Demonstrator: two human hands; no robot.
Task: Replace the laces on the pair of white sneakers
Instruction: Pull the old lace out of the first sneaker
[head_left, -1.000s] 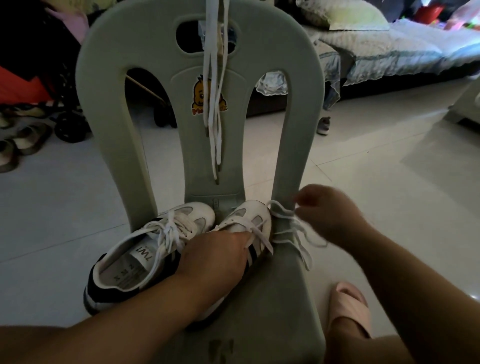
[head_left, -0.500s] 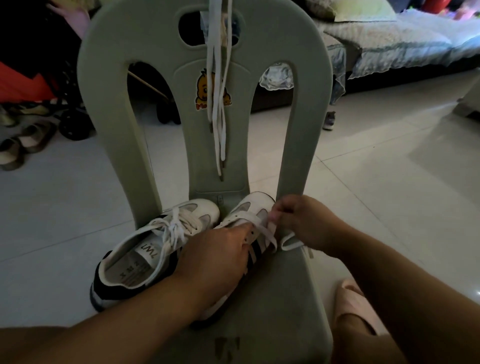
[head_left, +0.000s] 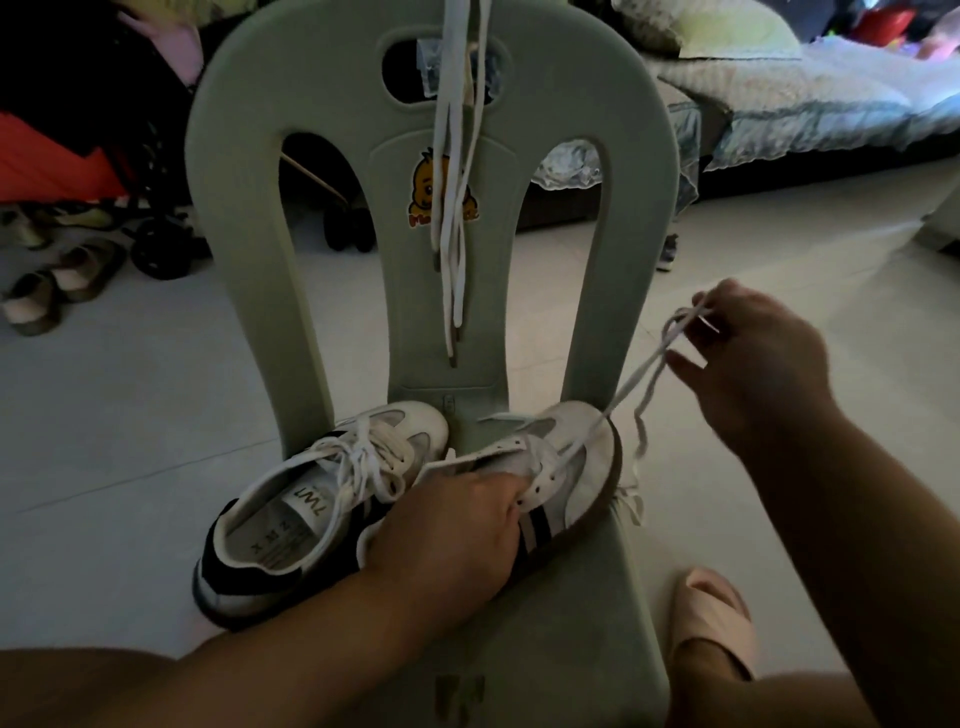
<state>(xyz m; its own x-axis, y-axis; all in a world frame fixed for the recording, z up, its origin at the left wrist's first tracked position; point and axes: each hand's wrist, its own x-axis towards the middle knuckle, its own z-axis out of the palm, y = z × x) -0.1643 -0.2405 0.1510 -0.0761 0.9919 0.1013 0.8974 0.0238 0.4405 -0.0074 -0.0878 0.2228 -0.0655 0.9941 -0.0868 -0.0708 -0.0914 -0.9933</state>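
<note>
Two shoes share the chair seat (head_left: 571, 654): a laced sneaker (head_left: 311, 514) at nine o'clock, beside it the half-unlaced sneaker (head_left: 576, 462), gripped by the left hand (head_left: 452, 530). The right hand (head_left: 758, 364) pinches its old lace (head_left: 640, 378), taut toward two o'clock. Best to pull steadily along the eyelets (head_left: 543, 480), shoe pinned.

The white leather sneaker (head_left: 582, 467) under the left hand (head_left: 452, 530) has black side stripes and a brown sole. Left of that hand, its white laced twin (head_left: 415, 426) has a black heel. The flat lace (head_left: 631, 385) in the right hand (head_left: 753, 364) is white. Beyond both hands, the pale green plastic chair (head_left: 639, 208) bears a yellow duck sticker (head_left: 427, 184). Below the right hand lies a pink slide sandal (head_left: 717, 608).
</note>
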